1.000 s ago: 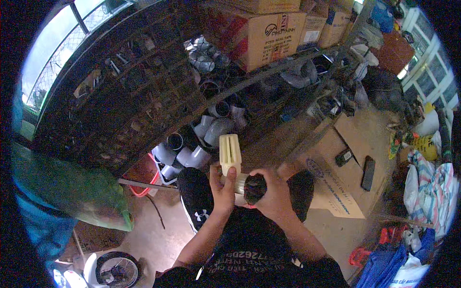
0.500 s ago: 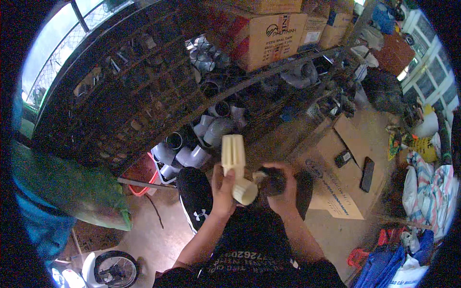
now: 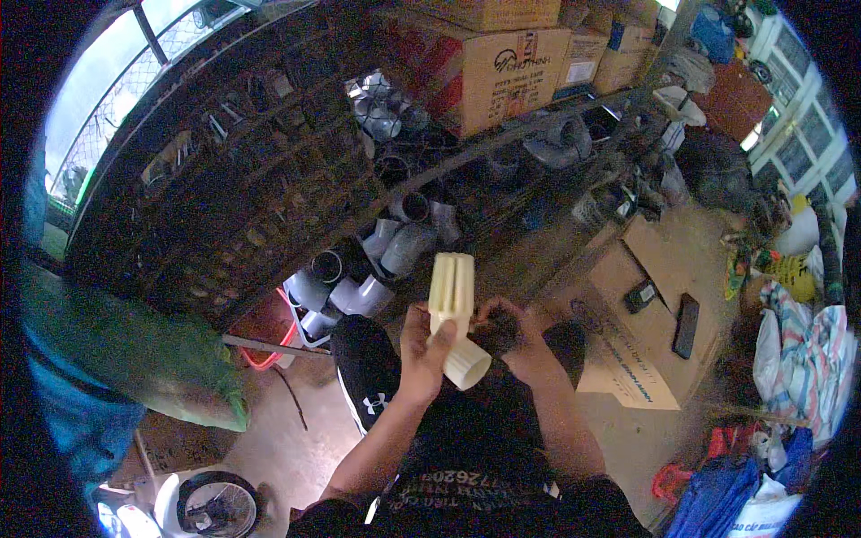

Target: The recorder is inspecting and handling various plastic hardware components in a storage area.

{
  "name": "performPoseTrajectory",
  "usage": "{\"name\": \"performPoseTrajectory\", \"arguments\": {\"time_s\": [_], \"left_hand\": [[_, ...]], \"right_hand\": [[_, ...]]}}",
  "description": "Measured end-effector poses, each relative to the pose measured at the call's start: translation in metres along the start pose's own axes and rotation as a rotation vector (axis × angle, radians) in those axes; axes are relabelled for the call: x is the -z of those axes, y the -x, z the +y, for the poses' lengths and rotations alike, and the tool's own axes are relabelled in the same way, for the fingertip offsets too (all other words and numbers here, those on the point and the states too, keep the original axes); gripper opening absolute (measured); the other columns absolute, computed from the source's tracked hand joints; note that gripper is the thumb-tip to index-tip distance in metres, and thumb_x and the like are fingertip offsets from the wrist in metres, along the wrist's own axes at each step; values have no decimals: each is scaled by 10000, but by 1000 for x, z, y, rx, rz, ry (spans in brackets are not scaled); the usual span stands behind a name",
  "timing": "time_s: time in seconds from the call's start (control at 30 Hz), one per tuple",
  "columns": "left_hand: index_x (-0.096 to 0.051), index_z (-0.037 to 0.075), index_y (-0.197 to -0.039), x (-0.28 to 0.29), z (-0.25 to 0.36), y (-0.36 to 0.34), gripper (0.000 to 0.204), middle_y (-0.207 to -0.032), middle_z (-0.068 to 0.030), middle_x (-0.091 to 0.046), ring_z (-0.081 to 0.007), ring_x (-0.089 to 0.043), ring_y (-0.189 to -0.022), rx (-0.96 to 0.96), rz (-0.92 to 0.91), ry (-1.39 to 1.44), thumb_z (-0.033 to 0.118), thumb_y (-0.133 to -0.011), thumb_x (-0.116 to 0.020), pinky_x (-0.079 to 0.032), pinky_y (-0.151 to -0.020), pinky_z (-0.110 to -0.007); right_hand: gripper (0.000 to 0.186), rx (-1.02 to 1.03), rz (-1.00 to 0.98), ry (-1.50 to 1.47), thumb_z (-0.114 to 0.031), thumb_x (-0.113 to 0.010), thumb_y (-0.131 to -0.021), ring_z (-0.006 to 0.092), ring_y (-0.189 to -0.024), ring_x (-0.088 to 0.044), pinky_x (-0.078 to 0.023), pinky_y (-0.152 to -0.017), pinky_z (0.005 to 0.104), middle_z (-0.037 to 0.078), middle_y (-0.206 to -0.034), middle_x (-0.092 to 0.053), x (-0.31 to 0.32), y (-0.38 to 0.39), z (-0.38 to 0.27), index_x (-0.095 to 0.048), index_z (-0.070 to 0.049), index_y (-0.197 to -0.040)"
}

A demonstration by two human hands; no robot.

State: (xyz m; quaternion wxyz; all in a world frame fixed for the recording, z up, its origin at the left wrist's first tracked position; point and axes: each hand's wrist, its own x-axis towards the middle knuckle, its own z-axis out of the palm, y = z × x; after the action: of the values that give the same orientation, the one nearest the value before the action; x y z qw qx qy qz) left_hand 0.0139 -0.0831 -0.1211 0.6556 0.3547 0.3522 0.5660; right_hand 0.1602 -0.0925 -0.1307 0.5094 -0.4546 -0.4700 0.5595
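Observation:
My left hand [image 3: 425, 351] is closed round a cream plastic pipe fitting [image 3: 451, 285], held over my lap. Its ribbed upper body points away from me, and a short round socket with an open mouth slants toward the lower right. Just right of it, my right hand [image 3: 525, 345] has its fingers curled about a dark, roundish thing [image 3: 504, 325]. Shadow hides what kind of thing that is. A small gap separates the fitting from the right hand's fingers.
Grey pipe elbows [image 3: 359, 291] are heaped beyond my knees, by a dark compartment rack [image 3: 260, 179]. Cardboard boxes [image 3: 511, 81] stand on the shelf. Flattened cardboard [image 3: 628, 350] on the right bears a black phone-like object [image 3: 686, 325]. A green sack [image 3: 152, 359] lies left.
My left hand has shifted slightly right with the fitting, turning it a little. My right hand's fingers have drawn in over the dark thing, which now shows less.

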Motion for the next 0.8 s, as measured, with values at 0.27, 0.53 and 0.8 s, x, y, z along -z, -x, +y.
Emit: {"name": "performPoseTrajectory", "arguments": {"time_s": [0.27, 0.53, 0.8], "left_hand": [[-335, -11, -1210, -4, 2, 7, 511, -1042, -126, -535, -186, -545, -927, 72, 30, 15, 248, -836, -569, -460, -796, -303], [-392, 35, -1051, 1, -9, 3, 338, -921, -93, -547, -151, -570, -740, 17, 6, 37, 212, -837, -585, -493, -661, -289], [-373, 64, -1107, 4, -9, 7, 335, -986, -111, -546, -158, -568, -788, 126, -86, 103, 158, -848, -565, -496, -660, -294]], "right_hand": [[241, 43, 218, 21, 41, -589, -735, 110, -859, -519, -433, -777, 263, 21, -908, -564, -1, -8, -17, -528, -75, -938], [236, 179, 116, 199, -119, -570, -821, 144, -870, -553, -461, -782, 292, 52, -936, -583, 2, -5, -5, -518, -73, -1047], [217, -240, 549, -628, -213, -571, -829, 161, -800, -548, -474, -708, 304, 37, -904, -588, 2, -4, 15, -546, -91, -1007]]}}
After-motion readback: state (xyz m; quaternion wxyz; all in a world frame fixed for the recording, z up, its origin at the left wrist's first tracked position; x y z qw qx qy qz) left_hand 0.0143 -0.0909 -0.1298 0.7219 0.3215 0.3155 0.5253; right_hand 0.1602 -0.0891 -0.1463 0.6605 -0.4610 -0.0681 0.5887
